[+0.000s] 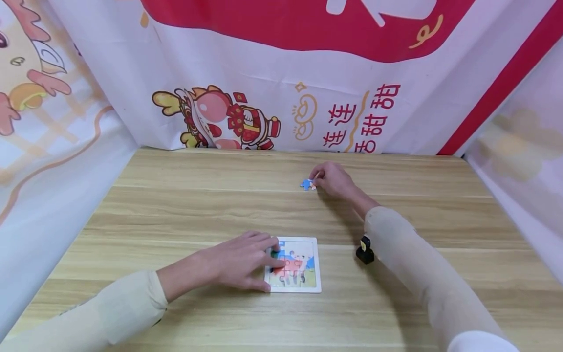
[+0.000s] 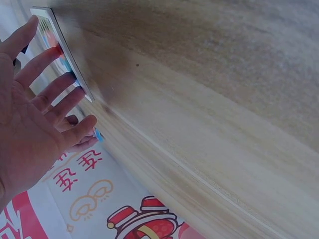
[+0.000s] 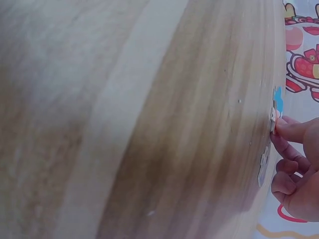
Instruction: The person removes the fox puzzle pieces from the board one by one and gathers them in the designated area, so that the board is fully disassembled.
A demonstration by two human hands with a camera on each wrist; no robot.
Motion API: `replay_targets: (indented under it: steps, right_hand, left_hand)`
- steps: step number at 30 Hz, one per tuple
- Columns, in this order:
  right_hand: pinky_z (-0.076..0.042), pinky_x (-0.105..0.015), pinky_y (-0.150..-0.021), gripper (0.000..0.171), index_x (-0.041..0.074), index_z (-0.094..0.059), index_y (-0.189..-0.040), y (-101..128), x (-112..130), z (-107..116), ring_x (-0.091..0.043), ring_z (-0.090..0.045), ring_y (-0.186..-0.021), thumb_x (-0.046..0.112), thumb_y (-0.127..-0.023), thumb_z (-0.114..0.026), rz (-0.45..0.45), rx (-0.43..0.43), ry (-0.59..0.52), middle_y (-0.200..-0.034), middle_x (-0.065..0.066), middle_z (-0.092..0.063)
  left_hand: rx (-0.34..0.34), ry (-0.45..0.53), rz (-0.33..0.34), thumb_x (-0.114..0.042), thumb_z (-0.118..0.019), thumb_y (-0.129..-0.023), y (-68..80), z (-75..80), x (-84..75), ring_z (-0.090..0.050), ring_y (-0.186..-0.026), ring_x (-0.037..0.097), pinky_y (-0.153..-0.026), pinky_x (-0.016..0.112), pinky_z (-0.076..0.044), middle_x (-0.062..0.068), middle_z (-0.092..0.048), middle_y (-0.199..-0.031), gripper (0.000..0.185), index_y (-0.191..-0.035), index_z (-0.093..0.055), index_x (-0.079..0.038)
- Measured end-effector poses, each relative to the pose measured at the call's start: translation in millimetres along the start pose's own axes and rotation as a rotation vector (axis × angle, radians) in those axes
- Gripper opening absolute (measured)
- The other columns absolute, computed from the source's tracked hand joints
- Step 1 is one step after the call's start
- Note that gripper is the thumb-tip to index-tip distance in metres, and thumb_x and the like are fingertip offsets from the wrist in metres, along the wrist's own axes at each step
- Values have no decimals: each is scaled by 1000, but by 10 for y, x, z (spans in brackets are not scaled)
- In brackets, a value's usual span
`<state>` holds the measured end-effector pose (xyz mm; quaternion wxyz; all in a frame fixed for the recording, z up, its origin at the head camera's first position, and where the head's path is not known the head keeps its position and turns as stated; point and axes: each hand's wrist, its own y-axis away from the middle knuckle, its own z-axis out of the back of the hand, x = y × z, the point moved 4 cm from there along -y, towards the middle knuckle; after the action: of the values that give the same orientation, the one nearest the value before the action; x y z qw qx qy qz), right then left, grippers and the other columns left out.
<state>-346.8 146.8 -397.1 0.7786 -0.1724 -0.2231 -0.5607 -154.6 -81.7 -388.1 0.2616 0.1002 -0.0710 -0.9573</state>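
A square jigsaw puzzle (image 1: pixel 310 279) in a white frame lies on the table, showing a white animal in a pink-red top. My left hand (image 1: pixel 244 261) rests over its left side with fingers spread, fingertips on the frame and the pieces. From the left wrist view, the fingers of the left hand (image 2: pixel 37 109) reach along the frame (image 2: pixel 75 74). Farther back, my right hand (image 1: pixel 335 180) pinches a blue-and-orange puzzle piece (image 1: pixel 306 185) between thumb and fingers, close over the tabletop. In the right wrist view another pale piece (image 3: pixel 262 167) shows below the right hand's (image 3: pixel 299 169) fingertips.
The wooden table (image 1: pixel 176 195) meets a printed white-and-red cloth (image 1: pixel 272 78) at its back edge, and more cloth hangs at both sides. A small black device (image 1: pixel 365 251) sits at the right sleeve (image 1: pixel 418 264).
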Motion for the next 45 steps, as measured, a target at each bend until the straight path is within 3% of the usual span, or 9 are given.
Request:
replay_targets:
  steps: [14,19,24,30,39,45]
  right_hand:
    - [-48,-37,-69,10,8,-77,-101,6,18,1,-23,-59,-82,9,-92,-75,-5,-18,127,-87,-8,-68]
    - [-49,-35,-66,13,7,-77,-105,89,110,3,-23,-58,-79,10,-93,-74,7,-29,148,-88,-7,-67]
    - [-49,-32,-64,7,9,-78,-98,334,262,-13,-20,-57,-76,11,-92,-76,91,-15,81,-85,-4,-65]
    - [-52,-30,-66,6,9,-79,-98,715,432,-55,-16,-60,-76,9,-92,-77,211,75,20,-84,1,-68]
    - [-52,-24,-65,10,12,-79,-101,1213,587,-133,-12,-58,-76,11,-91,-81,344,180,-7,-90,5,-69]
    - [-53,-23,-70,15,13,-80,-106,1459,633,-248,-14,-61,-83,14,-92,-80,414,234,9,-102,4,-69]
  left_hand:
    - [6,-8,-2,-55,-70,-94,-7,12,-6,-51,-133,25,-118,50,-36,7,-56,-141,60,-144,-63,-23]
    - [17,28,18,-54,-70,-94,-1,25,9,-47,-139,28,-120,51,-33,10,-52,-150,60,-146,-62,-23]
    - [41,120,54,-54,-70,-94,27,14,33,-37,-149,31,-123,53,-27,11,-43,-160,63,-149,-59,-24]
    - [29,171,55,-54,-70,-94,47,19,57,-36,-150,29,-123,52,-26,10,-42,-160,66,-151,-55,-23]
    - [-70,251,45,-36,-72,-98,-13,44,112,-52,-133,21,-113,41,-44,8,-54,-146,52,-144,-63,-13]
    - [-159,229,49,-20,-71,-99,-84,43,151,-59,-124,22,-105,37,-51,11,-60,-136,41,-136,-67,-4]
